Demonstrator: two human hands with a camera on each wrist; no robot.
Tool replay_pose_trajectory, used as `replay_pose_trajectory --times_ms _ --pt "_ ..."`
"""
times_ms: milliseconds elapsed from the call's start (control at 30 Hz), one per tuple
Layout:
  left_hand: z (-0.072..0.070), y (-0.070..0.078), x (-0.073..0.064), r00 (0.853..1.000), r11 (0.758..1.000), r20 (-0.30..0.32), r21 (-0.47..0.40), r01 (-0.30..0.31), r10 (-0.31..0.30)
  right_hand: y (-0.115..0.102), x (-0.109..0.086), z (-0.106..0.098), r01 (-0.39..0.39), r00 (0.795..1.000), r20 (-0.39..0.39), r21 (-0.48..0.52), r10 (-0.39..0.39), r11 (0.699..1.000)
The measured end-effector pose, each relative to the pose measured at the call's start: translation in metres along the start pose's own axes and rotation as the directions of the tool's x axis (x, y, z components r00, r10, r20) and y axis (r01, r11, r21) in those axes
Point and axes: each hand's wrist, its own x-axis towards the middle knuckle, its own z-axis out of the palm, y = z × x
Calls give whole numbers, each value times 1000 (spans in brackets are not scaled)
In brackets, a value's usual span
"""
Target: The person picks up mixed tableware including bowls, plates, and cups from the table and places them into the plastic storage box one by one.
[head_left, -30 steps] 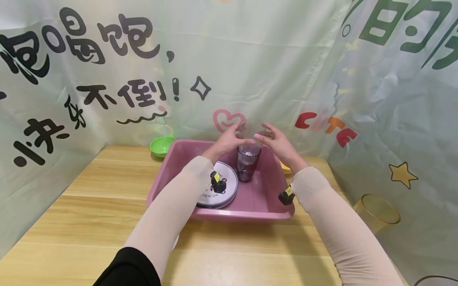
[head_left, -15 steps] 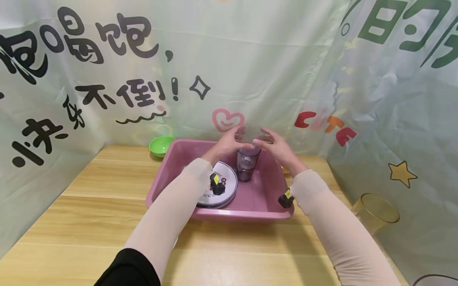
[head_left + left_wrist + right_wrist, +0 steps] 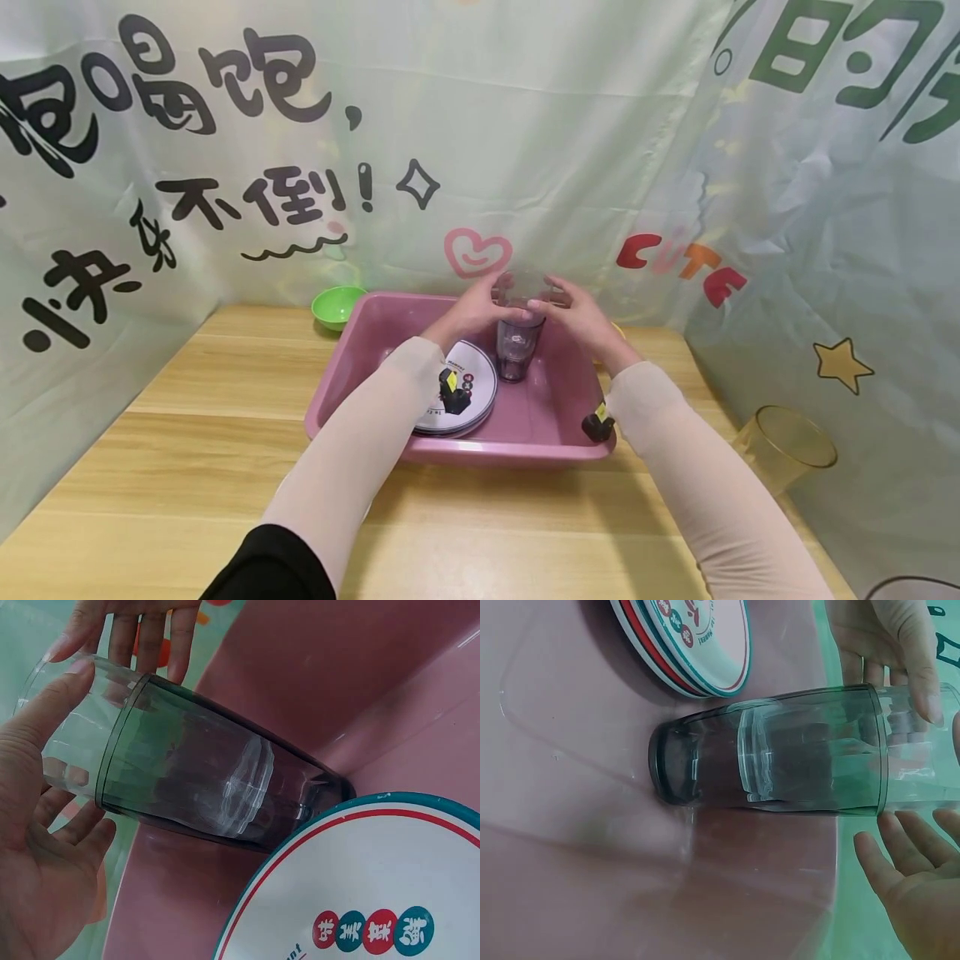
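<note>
A dark tinted cup stands upright in the pink basin, beside a stack of white plates. Set down inside it is a clear cup, its upper part sticking out above the dark rim. My left hand holds the clear cup from the left, thumb across its near side. From the right, my right hand grips the same cup, its thumb close to the left one. In the left wrist view, the clear cup's lower end shows through the dark cup, partway down.
A green bowl sits behind the basin's left corner. An amber cup is at the table's right side, next to my right sleeve. A yellow thing shows partly behind the basin's right side. Printed cloth hangs along the back and sides.
Both hands have moved down slightly, and the clear cup has sunk lower into the dark cup. The dark cup, plates and basin stay in place.
</note>
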Motion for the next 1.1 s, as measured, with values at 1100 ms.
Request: replay_pose_trajectory --times_ms 1100 --pt "-22 20 -23 997 994 65 103 41 -48 15 8 -15 -19 1000 -9 -136 18 991"
